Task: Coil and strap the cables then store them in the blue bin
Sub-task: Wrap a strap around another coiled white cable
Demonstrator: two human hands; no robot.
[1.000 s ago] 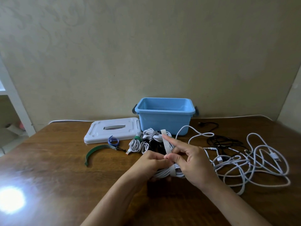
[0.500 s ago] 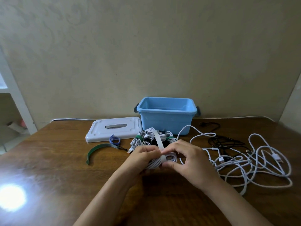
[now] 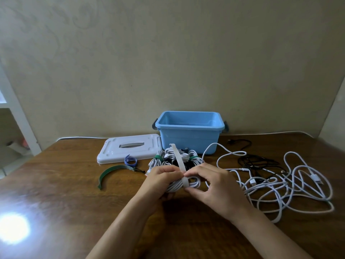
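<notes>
The step in hand is cinching a strap around a coiled white cable, held just above the worktop (image 3: 56, 184) near the middle. The left hand (image 3: 160, 181) grips the coil (image 3: 188, 184) from its left side, fingers curled round the bunched loops; the right hand (image 3: 214, 186) pinches the white strap (image 3: 180, 161) where it crosses the coil, thumb below and fingertips above. The strap's free end stands up and leans far, towards the bin (image 3: 188, 135), so the wrap looks only part closed. To do this well, I would keep the left grip firm so the loops stay stacked and do not spring apart, pull the free end snug but not so tight that it kinks the cable, then lay it flat around the coil and press it down along its length so it holds. Tucking any plug ends inside the loops first would stop them snagging. The open bin sits at the far middle of the worktop, its lid (image 3: 128, 148) lying to the left. Just in front of the bin is a pile of strapped coils (image 3: 175, 156), not yet stored. To the right a tangle of white cables (image 3: 289, 184) and a black cable (image 3: 257, 161) are uncoiled. A green strap (image 3: 112, 171) and a blue strap (image 3: 130, 161) lie spare at the left.
</notes>
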